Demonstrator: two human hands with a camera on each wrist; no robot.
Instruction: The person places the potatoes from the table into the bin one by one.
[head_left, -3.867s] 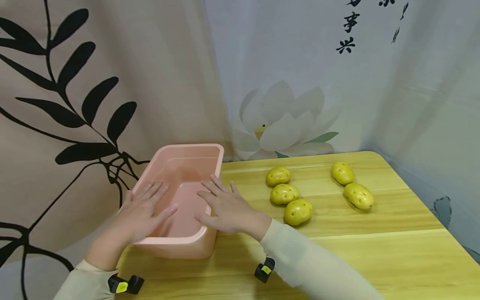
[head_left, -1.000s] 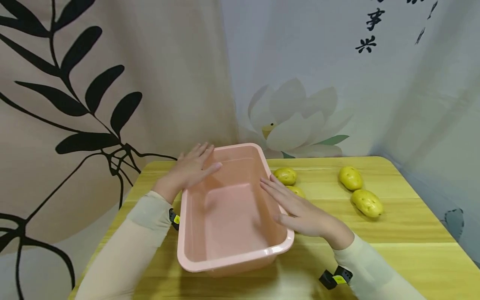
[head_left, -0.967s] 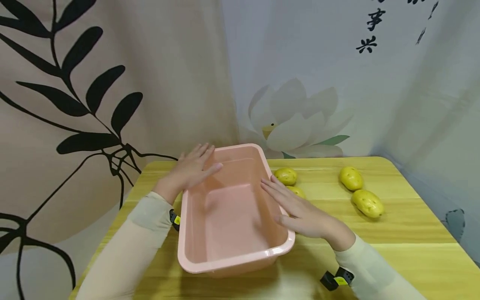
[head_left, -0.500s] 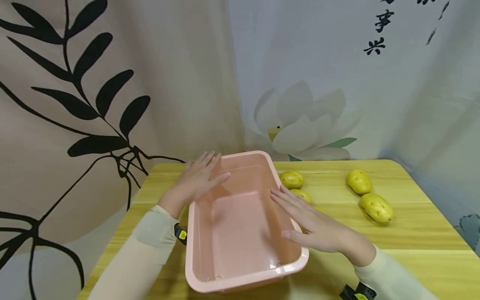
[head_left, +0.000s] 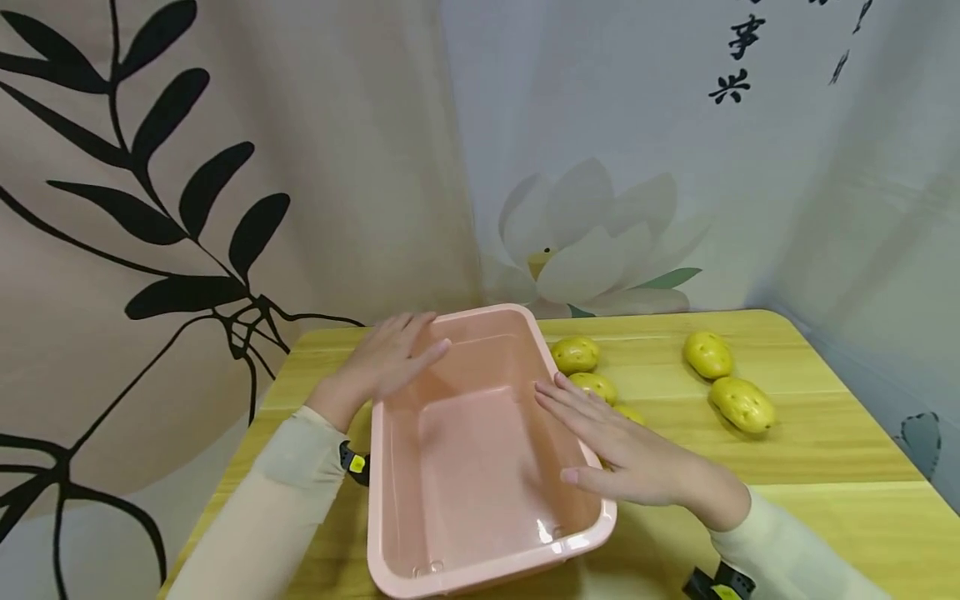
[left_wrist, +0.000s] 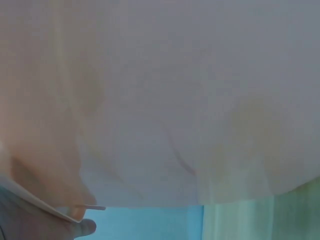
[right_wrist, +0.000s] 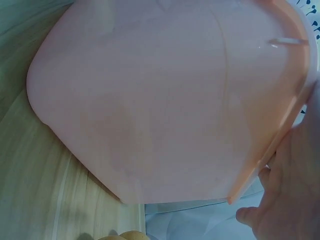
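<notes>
A pink plastic basin point(head_left: 491, 570) stands on the table between both hands, its long side slanting. My left hand point(head_left: 382, 362) rests on its left rim near the far corner, fingers straight and thumb over the inside. On the right rim lies my right hand point(head_left: 630, 454), fingers extended over the edge. Nothing is inside the basin. In the left wrist view the basin's outer wall point(left_wrist: 150, 100) fills most of the picture. The right wrist view shows the right hand point(right_wrist: 290, 175) along the rim.
Three yellow potatoes point(head_left: 576, 355) sit just right of the basin, one largely hidden by the right hand. Two more potatoes point(head_left: 742, 405) lie farther right on the wooden table point(head_left: 810, 450). A printed curtain point(head_left: 360, 150) hangs behind.
Over the earlier frames the basin moved right and nearer the person, with both hands on it. Most recently it shifted only slightly. It now stands close beside the three left potatoes.
</notes>
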